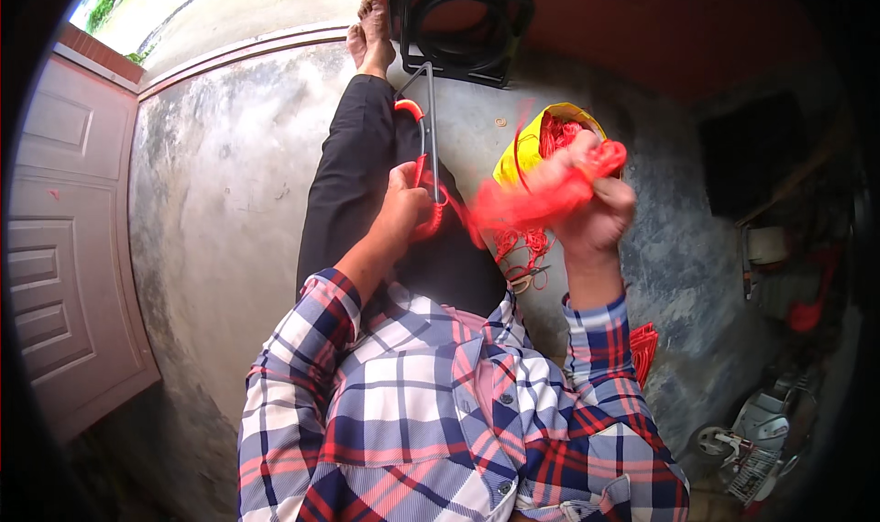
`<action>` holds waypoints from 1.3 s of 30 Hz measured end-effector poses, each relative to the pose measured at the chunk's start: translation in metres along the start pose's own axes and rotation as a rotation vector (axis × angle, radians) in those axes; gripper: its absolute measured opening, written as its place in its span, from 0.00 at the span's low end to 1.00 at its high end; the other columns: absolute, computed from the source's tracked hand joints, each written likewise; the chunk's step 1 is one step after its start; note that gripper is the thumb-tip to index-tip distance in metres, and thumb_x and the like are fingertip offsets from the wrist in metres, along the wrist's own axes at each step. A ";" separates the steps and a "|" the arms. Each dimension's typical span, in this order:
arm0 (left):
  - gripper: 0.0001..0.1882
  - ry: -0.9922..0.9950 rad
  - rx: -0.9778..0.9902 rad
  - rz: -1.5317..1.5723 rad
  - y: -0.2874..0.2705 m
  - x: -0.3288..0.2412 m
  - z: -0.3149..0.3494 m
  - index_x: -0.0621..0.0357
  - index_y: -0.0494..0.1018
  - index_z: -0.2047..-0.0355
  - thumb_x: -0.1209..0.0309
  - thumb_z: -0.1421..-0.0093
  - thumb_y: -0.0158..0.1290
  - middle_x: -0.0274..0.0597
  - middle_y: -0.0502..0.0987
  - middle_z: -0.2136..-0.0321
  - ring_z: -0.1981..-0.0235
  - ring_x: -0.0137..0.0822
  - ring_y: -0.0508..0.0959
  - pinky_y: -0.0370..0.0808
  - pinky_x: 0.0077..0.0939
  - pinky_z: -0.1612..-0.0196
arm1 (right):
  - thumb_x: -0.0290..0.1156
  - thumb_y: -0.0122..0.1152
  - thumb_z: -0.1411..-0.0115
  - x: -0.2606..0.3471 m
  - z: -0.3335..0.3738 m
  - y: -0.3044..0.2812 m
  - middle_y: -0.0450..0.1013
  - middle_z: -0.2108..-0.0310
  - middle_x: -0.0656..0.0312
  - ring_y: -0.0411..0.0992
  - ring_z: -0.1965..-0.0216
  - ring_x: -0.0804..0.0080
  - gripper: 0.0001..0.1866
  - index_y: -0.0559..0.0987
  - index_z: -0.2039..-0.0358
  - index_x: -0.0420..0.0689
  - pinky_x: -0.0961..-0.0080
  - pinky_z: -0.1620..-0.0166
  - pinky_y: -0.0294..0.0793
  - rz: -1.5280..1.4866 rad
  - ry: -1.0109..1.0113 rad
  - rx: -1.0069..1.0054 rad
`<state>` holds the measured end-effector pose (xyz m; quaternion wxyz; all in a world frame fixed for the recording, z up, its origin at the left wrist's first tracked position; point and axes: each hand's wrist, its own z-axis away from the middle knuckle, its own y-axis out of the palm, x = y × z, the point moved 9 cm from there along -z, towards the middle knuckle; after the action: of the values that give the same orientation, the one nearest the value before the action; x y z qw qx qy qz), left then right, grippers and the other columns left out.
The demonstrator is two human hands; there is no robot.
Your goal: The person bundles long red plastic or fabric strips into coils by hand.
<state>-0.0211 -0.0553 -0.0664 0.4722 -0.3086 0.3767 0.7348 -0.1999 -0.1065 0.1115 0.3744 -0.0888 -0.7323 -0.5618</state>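
Note:
My left hand point(401, 206) is closed around a bent grey metal frame point(432, 109) above my lap. Red cord is wound on parts of the frame, with a red coil beside my fingers. Off to the right, my right hand point(600, 215) is closed on a bundle of red cord point(541, 198), smeared by motion. A strand seems to run from the bundle to the frame. Just beyond the right hand, a yellow bag point(505, 166) holds more red cord. Scissors point(523, 282) and loose red cord point(524, 242) lie beside my thigh.
My legs stretch forward, feet crossed near the doorway. A black square stand point(467, 27) is beyond them. A panelled door point(64, 238) stands left. Red folded pieces point(643, 352) lie by my right elbow; a scooter point(759, 430) is at lower right.

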 end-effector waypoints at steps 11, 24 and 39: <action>0.34 0.354 -0.189 -0.360 0.011 -0.039 0.019 0.58 0.62 0.43 0.76 0.56 0.44 0.47 0.63 0.45 0.42 0.44 0.61 0.59 0.34 0.39 | 0.41 0.44 0.31 0.041 0.061 0.104 0.65 0.84 0.58 0.60 0.86 0.71 0.13 0.59 0.63 0.46 0.72 0.84 0.57 -0.383 -0.048 0.215; 0.07 0.152 -0.164 -0.389 -0.035 -0.020 0.005 0.59 0.72 0.68 0.69 0.36 0.50 0.32 0.74 0.76 0.82 0.19 0.67 0.64 0.14 0.80 | 0.21 0.61 0.47 -0.084 0.000 -0.021 0.76 0.69 0.58 0.76 0.66 0.72 0.07 0.79 0.66 0.42 0.76 0.63 0.75 1.820 -0.105 0.441; 0.09 0.081 0.023 0.130 0.002 -0.052 0.019 0.52 0.68 0.77 0.68 0.39 0.44 0.30 0.67 0.82 0.84 0.22 0.65 0.58 0.16 0.84 | 0.25 0.68 0.50 -0.065 -0.018 -0.008 0.76 0.63 0.59 0.75 0.60 0.67 0.16 0.77 0.59 0.39 0.73 0.52 0.72 1.214 -0.248 0.089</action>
<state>-0.0058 -0.0632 -0.0138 0.4114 -0.3073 0.4231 0.7465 -0.1505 -0.1063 0.0645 0.5428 -0.5383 -0.6119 -0.2029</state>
